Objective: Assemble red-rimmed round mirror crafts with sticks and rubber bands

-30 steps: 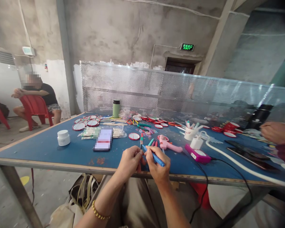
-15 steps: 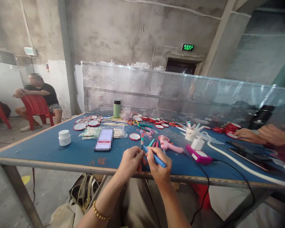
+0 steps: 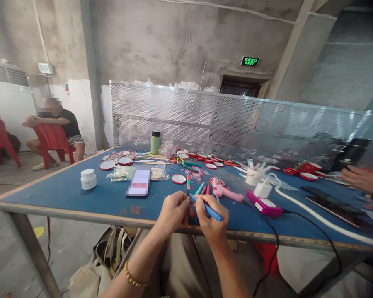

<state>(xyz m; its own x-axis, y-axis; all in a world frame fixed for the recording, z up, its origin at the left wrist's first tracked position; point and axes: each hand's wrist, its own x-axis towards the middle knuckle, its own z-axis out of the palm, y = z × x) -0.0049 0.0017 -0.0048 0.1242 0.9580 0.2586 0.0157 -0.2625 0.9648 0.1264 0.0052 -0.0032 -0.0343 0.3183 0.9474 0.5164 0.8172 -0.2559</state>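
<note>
Between the fingertips of my left hand (image 3: 173,210) a narrow wooden stick (image 3: 188,183) stands upright, its upper part coloured in red and green bands. My right hand (image 3: 214,219) is closed round a blue marker pen (image 3: 211,212), whose tip points at the stick's lower part, touching or very close. Both hands are over the table's front edge. Just beyond them lie several capped markers (image 3: 202,188) in green, pink and red. A pink glue gun (image 3: 225,191) rests to their right, and a round red-rimmed disc (image 3: 178,179) lies behind the stick.
On the blue table (image 3: 105,203) are a phone (image 3: 138,182), a white jar (image 3: 88,179), a green bottle (image 3: 155,143), pliers (image 3: 191,166) and a cup of pens (image 3: 252,176). A purple box (image 3: 264,205) trails cables at right. A co-worker's hands (image 3: 360,178) are at far right.
The whole scene has shifted slightly rightward in view. My hands keep the same hold on stick and marker. The co-worker's hands have moved right, away from the red discs.
</note>
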